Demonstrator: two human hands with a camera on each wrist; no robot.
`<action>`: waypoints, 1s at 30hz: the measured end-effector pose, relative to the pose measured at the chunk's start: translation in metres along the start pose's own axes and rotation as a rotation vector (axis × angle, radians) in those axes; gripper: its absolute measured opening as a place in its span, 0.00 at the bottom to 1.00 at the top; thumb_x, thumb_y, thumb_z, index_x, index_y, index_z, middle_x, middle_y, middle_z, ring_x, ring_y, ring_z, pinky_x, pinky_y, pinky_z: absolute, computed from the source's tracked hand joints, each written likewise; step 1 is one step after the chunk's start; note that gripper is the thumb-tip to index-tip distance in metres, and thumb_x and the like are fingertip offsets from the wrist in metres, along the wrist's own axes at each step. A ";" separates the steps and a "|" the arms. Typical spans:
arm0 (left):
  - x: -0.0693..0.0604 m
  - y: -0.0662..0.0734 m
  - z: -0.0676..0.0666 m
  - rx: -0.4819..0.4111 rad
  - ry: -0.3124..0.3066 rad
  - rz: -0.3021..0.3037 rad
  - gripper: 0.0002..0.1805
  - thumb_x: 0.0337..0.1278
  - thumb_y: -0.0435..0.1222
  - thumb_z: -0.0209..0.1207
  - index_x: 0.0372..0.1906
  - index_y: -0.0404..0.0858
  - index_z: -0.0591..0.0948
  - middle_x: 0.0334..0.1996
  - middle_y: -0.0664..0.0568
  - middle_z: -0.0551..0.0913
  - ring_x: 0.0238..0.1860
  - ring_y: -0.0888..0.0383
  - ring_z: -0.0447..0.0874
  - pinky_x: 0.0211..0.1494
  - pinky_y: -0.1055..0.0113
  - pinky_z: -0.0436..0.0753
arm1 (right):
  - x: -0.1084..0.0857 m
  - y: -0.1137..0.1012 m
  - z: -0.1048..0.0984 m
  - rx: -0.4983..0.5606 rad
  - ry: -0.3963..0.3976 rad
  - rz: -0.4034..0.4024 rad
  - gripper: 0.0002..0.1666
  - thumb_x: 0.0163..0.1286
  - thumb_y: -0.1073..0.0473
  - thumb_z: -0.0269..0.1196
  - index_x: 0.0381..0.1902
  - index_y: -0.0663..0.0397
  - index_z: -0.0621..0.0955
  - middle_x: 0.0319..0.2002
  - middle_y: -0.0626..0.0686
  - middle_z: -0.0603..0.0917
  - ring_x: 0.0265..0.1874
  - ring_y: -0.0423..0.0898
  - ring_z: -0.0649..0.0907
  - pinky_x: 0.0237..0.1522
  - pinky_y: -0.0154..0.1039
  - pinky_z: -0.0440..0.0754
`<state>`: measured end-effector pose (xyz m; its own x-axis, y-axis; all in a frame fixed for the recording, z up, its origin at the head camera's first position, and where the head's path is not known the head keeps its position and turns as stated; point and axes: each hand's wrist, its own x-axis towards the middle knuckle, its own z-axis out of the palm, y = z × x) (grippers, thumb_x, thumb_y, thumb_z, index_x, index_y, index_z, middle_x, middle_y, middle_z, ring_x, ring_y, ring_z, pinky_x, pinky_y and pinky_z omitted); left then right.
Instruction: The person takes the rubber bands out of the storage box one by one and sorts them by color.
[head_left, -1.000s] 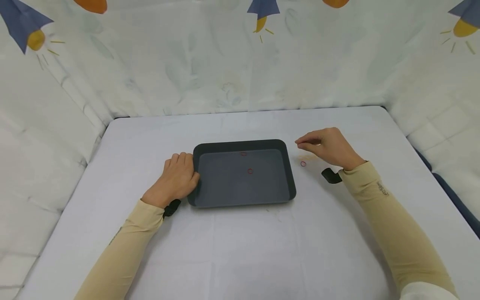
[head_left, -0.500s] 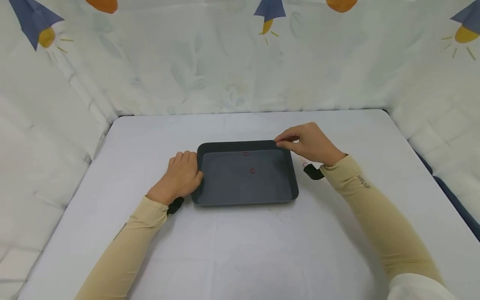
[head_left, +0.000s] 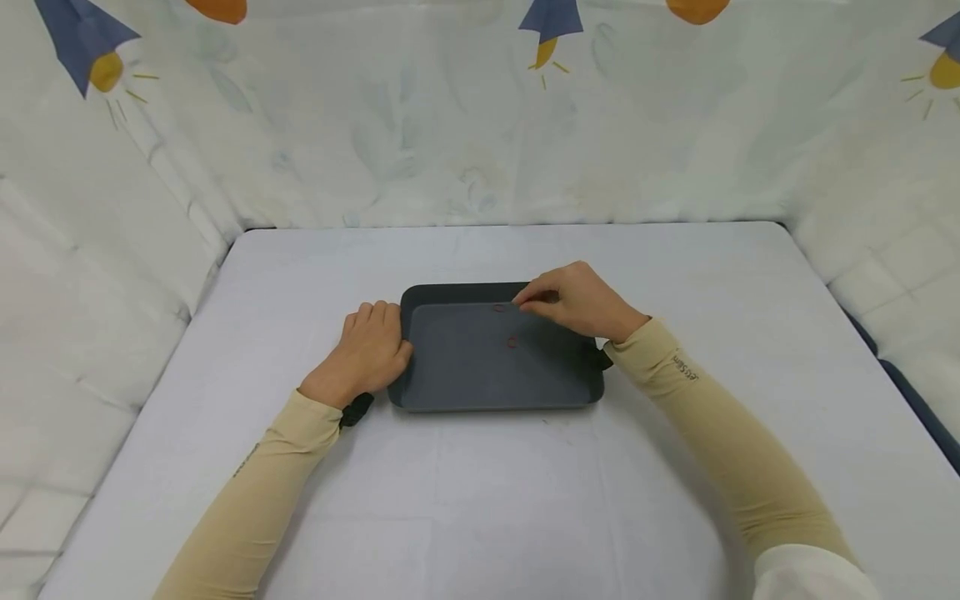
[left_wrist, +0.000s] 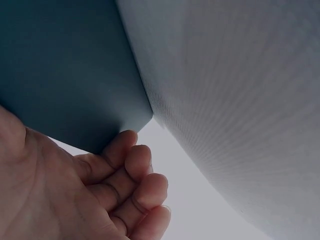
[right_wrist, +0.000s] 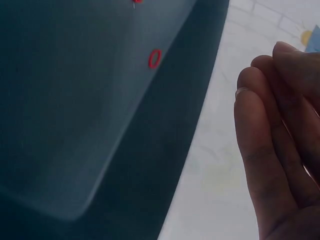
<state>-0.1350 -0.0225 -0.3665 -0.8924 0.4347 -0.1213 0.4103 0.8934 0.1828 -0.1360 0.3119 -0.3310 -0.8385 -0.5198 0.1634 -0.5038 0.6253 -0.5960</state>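
Observation:
A dark grey rectangular tray [head_left: 465, 375] lies on the white table. My left hand [head_left: 367, 354] grips its left edge, thumb over the rim and fingers against the outer wall [left_wrist: 65, 75]. Inside the tray are a small red ring [head_left: 508, 342] and another red ring [head_left: 498, 308] close to the far wall. Above the tray's far right part hovers my right hand [head_left: 585, 302], its thumb and fingertips pinched together. Whether anything is between those fingertips cannot be made out. In the right wrist view a red ring [right_wrist: 150, 61] shows below the fingers.
White cloth covers the table [head_left: 480, 500]. A pale curtain [head_left: 450, 125] with rocket prints rises behind it. Black wrist mounts [head_left: 358, 409] sit under both wrists, and the right one overlaps the tray's right rim.
My right hand has moved left from the table beside the tray to over its inside. A red ring on the table right of the tray is hidden now. The left hand keeps its grip.

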 end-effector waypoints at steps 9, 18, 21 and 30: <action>0.000 0.000 -0.001 -0.002 0.001 0.001 0.15 0.72 0.37 0.41 0.50 0.28 0.69 0.44 0.39 0.69 0.47 0.42 0.62 0.53 0.48 0.64 | 0.009 0.002 0.020 -0.025 -0.079 -0.017 0.11 0.68 0.62 0.70 0.47 0.55 0.91 0.47 0.52 0.93 0.44 0.46 0.91 0.43 0.41 0.86; 0.000 -0.001 0.001 -0.006 0.004 0.010 0.15 0.72 0.37 0.42 0.50 0.28 0.69 0.43 0.40 0.69 0.47 0.42 0.63 0.53 0.48 0.64 | 0.012 0.008 0.036 -0.079 -0.150 -0.040 0.12 0.66 0.59 0.73 0.47 0.53 0.91 0.45 0.51 0.93 0.43 0.44 0.91 0.46 0.38 0.87; 0.000 -0.001 0.002 -0.004 0.005 0.012 0.15 0.72 0.37 0.42 0.50 0.28 0.69 0.43 0.39 0.69 0.47 0.42 0.63 0.53 0.48 0.64 | 0.011 0.008 0.038 -0.075 -0.170 -0.029 0.12 0.65 0.59 0.73 0.47 0.53 0.91 0.44 0.51 0.93 0.43 0.43 0.91 0.46 0.38 0.87; 0.000 -0.001 0.000 -0.002 0.001 0.012 0.14 0.72 0.37 0.42 0.48 0.29 0.68 0.42 0.40 0.68 0.46 0.42 0.62 0.53 0.48 0.64 | 0.014 0.009 0.038 -0.080 -0.233 0.006 0.14 0.65 0.60 0.73 0.49 0.54 0.90 0.45 0.52 0.93 0.44 0.44 0.91 0.47 0.38 0.87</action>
<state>-0.1352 -0.0230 -0.3669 -0.8874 0.4456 -0.1184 0.4209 0.8877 0.1866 -0.1439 0.2877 -0.3640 -0.7755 -0.6306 -0.0312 -0.5217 0.6679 -0.5309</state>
